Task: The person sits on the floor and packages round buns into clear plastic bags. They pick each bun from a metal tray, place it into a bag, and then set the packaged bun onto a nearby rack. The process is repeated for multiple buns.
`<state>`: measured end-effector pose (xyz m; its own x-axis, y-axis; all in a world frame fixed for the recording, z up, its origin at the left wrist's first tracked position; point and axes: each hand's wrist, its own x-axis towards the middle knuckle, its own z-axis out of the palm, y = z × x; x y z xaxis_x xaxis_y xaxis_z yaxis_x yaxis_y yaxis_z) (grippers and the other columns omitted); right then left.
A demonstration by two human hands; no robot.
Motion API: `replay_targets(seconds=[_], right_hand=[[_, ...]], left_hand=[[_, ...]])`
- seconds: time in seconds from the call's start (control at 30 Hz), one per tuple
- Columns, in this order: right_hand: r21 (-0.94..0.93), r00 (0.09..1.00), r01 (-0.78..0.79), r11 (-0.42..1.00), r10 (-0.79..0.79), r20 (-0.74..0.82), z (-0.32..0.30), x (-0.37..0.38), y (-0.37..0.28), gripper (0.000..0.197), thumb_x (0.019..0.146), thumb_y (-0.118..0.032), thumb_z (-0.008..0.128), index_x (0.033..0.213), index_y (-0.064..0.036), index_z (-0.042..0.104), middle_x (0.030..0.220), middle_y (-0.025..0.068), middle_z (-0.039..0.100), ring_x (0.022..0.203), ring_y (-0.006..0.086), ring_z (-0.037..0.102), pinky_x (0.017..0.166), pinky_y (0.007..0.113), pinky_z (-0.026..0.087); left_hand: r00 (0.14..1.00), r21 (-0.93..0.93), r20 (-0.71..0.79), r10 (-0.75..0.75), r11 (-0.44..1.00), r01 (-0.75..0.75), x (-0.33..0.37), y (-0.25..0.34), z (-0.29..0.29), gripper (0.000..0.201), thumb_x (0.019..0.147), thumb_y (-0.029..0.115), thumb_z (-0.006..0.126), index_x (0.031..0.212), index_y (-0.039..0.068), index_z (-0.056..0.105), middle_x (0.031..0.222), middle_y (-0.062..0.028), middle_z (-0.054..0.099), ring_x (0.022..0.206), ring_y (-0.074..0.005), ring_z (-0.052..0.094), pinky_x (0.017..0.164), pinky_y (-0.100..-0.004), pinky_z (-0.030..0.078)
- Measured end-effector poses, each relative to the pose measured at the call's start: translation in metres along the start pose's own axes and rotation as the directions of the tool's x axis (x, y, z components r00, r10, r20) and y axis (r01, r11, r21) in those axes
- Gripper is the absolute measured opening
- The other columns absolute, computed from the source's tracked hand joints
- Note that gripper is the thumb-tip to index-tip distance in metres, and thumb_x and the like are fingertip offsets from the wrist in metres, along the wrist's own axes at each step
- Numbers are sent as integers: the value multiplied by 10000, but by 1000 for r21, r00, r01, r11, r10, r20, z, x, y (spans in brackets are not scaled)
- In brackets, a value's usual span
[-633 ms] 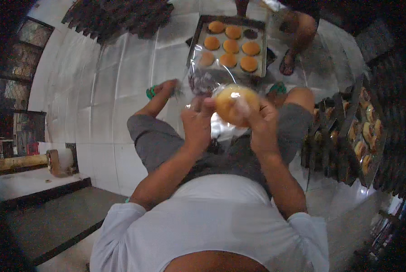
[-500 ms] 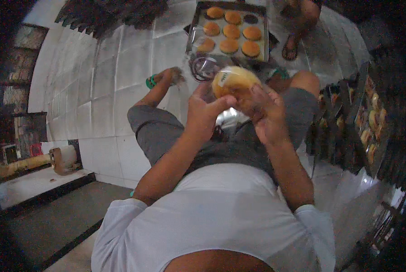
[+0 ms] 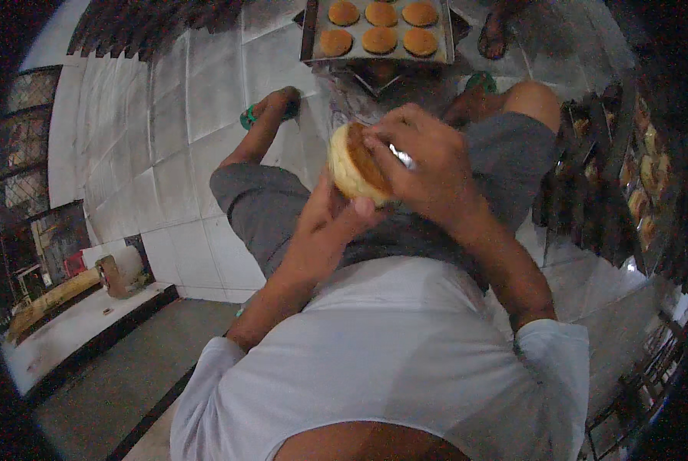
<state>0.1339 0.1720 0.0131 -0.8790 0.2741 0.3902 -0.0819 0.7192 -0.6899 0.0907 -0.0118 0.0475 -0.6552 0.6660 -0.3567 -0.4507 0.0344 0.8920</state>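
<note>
A round pale-yellow bun (image 3: 349,167) in what looks like clear plastic is tilted on its edge above my lap, its flat brown face turned to the right. My left hand (image 3: 332,223) grips it from below and the left, the thumb along the lower rim. Against the brown face, my right hand (image 3: 428,165) presses its bent fingers and thumb. A shiny glint (image 3: 402,156), apparently plastic, shows at the right-hand fingers; how much of the wrapper they pinch is hidden.
Ahead on the tiled floor lies a metal tray (image 3: 310,34) of several round golden buns. Another person's foot (image 3: 494,38) is right of it. Racks with wrapped goods (image 3: 647,173) line the right side. A white ledge (image 3: 90,326) with a roll-like object stands at left.
The bun has been turned so its brown face points right, and it has moved slightly left. My right hand has shifted onto that face. The view has tilted, putting the tray higher.
</note>
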Motion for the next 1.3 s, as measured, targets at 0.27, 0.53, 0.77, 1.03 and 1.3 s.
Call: replay_targets(seconds=[0.27,0.53,0.77,1.03,1.3], right_hand=[[-60,999,-28,998,27,-24,10,-4,41,124,865,-131,778,920,-25,743,893,139,731,800,304,726,682,402,568],[139,999,32,990,-32,-2,-22,-6,-21,130,830,-64,809,933,-1,762,886,141,751,798,270,739,719,382,569],[198,979,-201,959,194,55,-55,-45,-43,144,873,-124,780,961,-12,755,899,132,725,793,298,726,743,411,591],[-25,983,42,999,-36,182,-22,-38,-84,122,865,-38,733,972,-36,677,852,114,674,747,318,691,689,429,564],[78,941,163,984,-179,287,-112,-17,-71,410,795,-254,820,1145,-75,705,1020,111,738,908,311,730,812,434,583]], left_hand=[[998,565,33,47,823,-58,24,-29,-42,510,1094,427,511,1068,-27,743,691,-101,701,710,-146,710,610,-286,546],[838,-728,528,-137,434,530,100,-91,-48,943,985,791,348,1545,36,421,1427,-215,592,1280,-368,614,1070,-502,518],[866,-736,500,-22,516,438,84,-38,-9,821,973,741,483,1548,156,460,1560,-148,494,1440,-396,469,1149,-668,389],[972,-768,234,-30,608,204,78,-20,15,779,944,727,578,1400,96,546,1414,-170,572,1292,-347,578,1017,-578,551],[905,-880,312,-288,271,390,68,-10,19,800,967,701,556,1443,59,519,1380,-187,594,1208,-386,605,1001,-541,568]])
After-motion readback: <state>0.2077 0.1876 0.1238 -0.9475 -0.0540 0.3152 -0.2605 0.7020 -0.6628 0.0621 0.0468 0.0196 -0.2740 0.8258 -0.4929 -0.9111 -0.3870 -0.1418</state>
